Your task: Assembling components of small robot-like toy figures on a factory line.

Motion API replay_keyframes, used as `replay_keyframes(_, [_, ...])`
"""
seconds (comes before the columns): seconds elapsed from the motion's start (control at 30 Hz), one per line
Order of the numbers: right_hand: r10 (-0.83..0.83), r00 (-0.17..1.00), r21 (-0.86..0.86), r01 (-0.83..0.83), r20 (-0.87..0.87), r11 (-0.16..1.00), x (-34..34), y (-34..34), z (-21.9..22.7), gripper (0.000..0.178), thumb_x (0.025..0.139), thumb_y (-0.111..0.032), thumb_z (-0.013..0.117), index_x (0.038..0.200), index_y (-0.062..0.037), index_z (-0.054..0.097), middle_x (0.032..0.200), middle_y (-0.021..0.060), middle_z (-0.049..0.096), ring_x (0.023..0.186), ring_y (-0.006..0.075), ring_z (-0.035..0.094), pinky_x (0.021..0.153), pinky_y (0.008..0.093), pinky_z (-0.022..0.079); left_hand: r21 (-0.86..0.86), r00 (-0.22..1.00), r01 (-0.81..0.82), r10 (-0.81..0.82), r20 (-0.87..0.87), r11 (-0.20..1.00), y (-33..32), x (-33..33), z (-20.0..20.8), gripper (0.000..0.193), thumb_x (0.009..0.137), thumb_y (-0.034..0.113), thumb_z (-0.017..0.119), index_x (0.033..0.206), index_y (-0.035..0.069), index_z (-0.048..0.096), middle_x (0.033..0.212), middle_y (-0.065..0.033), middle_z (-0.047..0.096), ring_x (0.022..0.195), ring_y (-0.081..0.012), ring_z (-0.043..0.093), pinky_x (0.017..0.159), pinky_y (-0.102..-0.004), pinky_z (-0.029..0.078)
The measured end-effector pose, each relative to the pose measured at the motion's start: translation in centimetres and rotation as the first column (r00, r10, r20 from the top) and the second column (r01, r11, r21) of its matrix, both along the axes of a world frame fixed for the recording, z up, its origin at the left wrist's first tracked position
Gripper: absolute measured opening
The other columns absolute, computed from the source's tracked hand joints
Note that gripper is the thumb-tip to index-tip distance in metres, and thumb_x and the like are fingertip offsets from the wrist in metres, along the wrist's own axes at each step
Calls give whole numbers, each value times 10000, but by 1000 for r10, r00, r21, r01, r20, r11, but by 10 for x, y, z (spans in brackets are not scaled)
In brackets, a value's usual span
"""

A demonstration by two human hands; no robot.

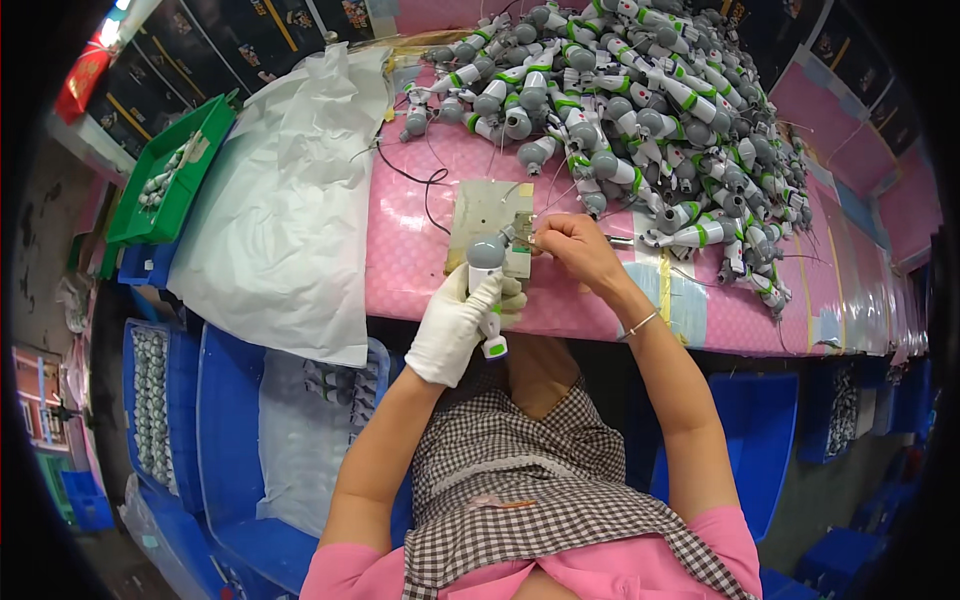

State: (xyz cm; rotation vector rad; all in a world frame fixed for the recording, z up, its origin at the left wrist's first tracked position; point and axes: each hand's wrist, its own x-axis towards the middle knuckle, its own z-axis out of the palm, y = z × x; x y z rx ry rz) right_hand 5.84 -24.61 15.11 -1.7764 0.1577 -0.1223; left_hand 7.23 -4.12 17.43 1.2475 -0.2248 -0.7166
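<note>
My left hand (458,322), in a white glove, is wrapped around a white device with a grey ball head (486,255) and a green end, holding it upright at the near edge of the pink table (400,260). My bare right hand (572,250) pinches a thin wire or small part beside the device's head, over a beige metal plate (482,212). Behind both hands, a large pile of the same grey, white and green devices (640,110) with trailing wires fills the back of the table.
A big white plastic sheet (285,200) covers the table's left side. A green tray (170,170) with parts stands at far left. Blue crates (190,420) with more parts sit below left; more blue crates (745,430) are at lower right. A black cable (425,185) crosses the table.
</note>
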Motion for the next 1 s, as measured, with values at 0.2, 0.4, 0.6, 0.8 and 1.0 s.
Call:
replay_keyframes(0.2, [162, 966, 225, -116, -200, 968, 6, -11, 11, 159, 824, -166, 532, 746, -47, 603, 585, -44, 480, 481, 24, 382, 418, 199, 276, -75, 981, 30, -44, -187, 997, 1, 7, 4, 363, 893, 333, 576, 1091, 36, 507, 915, -89, 599, 838, -226, 636, 743, -360, 536])
replay_keyframes(0.4, [232, 937, 220, -177, -260, 959, 10, -15, 19, 163, 825, -179, 523, 744, -56, 594, 577, -47, 447, 487, 40, 386, 435, 201, 291, -76, 983, 36, -49, -176, 996, 0, 11, 3, 351, 890, 298, 590, 1079, 14, 510, 907, -98, 604, 803, -237, 642, 758, -374, 534])
replay_keyframes(0.6, [216, 938, 179, -171, -272, 969, 8, -12, 21, 169, 824, -180, 512, 725, -63, 582, 574, -46, 436, 509, 48, 396, 464, 205, 311, -106, 980, 41, -61, -188, 993, 0, 14, 0, 304, 889, 255, 596, 1048, 6, 525, 847, -93, 608, 778, -222, 637, 743, -360, 531])
replay_keyframes(0.8, [41, 983, 128, -18, -181, 992, 0, -7, 17, 150, 811, -157, 529, 710, -53, 569, 578, -28, 463, 479, 52, 398, 440, 214, 309, -94, 986, 31, -46, -163, 995, -1, 9, -2, 346, 895, 269, 590, 1068, -25, 527, 880, -87, 612, 743, -177, 621, 699, -311, 524])
replay_keyframes(1.0, [-392, 919, 289, 367, 32, 884, -21, -29, 37, 160, 863, -156, 575, 881, -13, 643, 680, 17, 593, 534, 64, 512, 490, 210, 414, -132, 982, -78, 53, -179, 988, 64, -2, -10, 403, 898, 372, 558, 1116, 36, 511, 881, -74, 597, 691, -128, 584, 607, -256, 492])
